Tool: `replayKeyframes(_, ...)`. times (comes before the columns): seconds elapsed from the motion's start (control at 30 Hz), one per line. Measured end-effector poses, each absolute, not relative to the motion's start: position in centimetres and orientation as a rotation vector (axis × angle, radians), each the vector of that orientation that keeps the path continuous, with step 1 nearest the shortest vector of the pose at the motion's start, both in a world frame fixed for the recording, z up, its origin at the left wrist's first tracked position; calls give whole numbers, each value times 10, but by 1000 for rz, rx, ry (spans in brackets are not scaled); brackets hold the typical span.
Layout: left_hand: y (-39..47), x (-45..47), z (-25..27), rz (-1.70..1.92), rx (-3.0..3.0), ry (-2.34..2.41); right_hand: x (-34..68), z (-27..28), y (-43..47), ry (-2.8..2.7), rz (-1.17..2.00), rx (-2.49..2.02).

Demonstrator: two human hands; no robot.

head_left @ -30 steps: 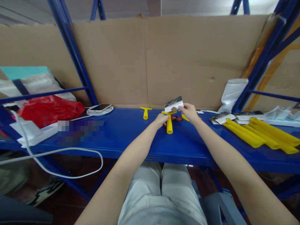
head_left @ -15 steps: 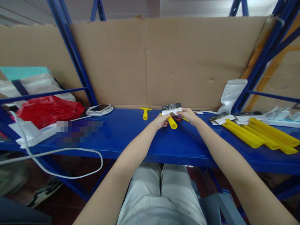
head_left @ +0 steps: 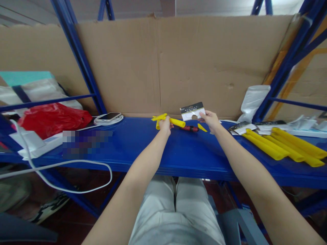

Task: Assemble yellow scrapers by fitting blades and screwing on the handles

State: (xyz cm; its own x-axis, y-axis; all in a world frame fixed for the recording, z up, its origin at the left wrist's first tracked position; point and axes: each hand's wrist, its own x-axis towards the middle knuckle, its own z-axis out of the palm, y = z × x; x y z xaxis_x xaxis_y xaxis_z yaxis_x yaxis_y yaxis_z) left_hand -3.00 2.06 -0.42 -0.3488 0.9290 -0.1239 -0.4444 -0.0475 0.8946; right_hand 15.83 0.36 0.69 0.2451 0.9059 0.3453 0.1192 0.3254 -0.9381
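Observation:
My left hand (head_left: pixel 165 126) is closed around a yellow plastic tube handle (head_left: pixel 178 122) with a T-shaped end, tilted sideways. Another yellow T-shaped piece (head_left: pixel 157 125) lies partly hidden just behind it on the blue table. In my right hand (head_left: pixel 211 121), the fingers pinch a black-and-white header card (head_left: pixel 192 111) with a round notch at its lower edge, raised above the table. Between the hands lie a red and black tool (head_left: pixel 190 128), whose kind I cannot make out, and a small flat yellow piece (head_left: pixel 202 127).
Several long yellow handles with cards (head_left: pixel 281 146) lie at the right. A white plastic bag (head_left: pixel 254 102) leans by the rack post. At the left are a phone (head_left: pixel 110 116) on a coiled white cable, a red bag (head_left: pixel 55 119) and a power strip (head_left: pixel 46 149). Cardboard (head_left: pixel 199 61) stands behind.
My hands have moved apart. The left carried the yellow tube handle leftward to the other T-shaped piece, and the card came away from the tube in my right hand. The red tool is now more visible.

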Motion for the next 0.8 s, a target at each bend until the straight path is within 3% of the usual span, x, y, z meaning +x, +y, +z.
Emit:
replayKeyframes(0.47,28,-38,-4,1794,435,1109,158,6,2,-1235,746,-1129)
replayKeyframes(0.8,30,-27,-11,1497,672,976,143,-4,1,-1311,870,-1054)
